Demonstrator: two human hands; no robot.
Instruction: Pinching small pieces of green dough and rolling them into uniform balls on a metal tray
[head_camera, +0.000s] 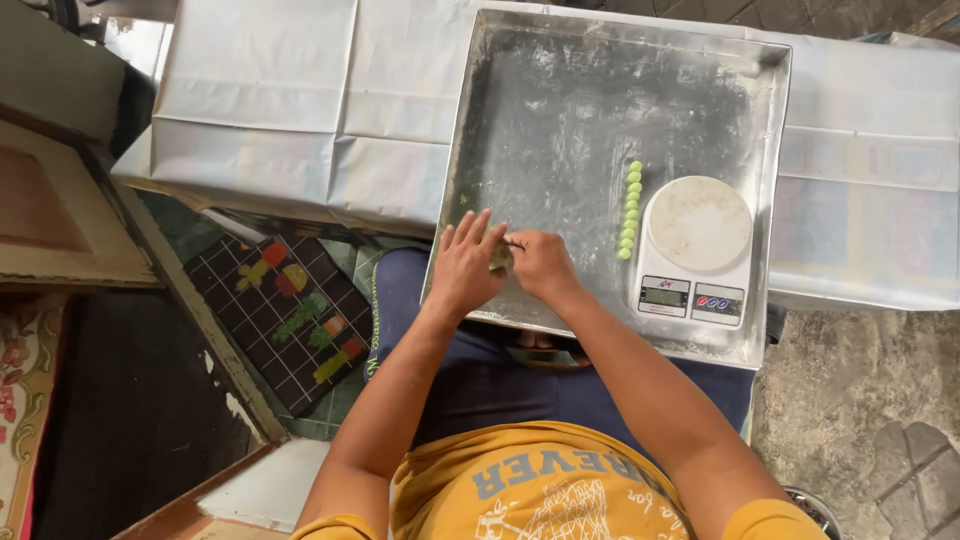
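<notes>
A large square metal tray (560, 110) rests on my lap and against a covered table. My left hand (465, 268) and my right hand (540, 262) meet at the tray's near edge, both gripping a lump of green dough (499, 257) that shows only between them. Further right on the tray, a column of several small green dough balls (630, 210) lies beside a small white digital kitchen scale (695, 250) with a round platform.
A table covered in white plastic sheeting (300, 110) stands behind the tray. On the floor to the left lies a dark grid-patterned mat with colourful shapes (290, 310), with a wooden frame (60, 210) beyond it. Rough stone floor (860, 400) is at the right.
</notes>
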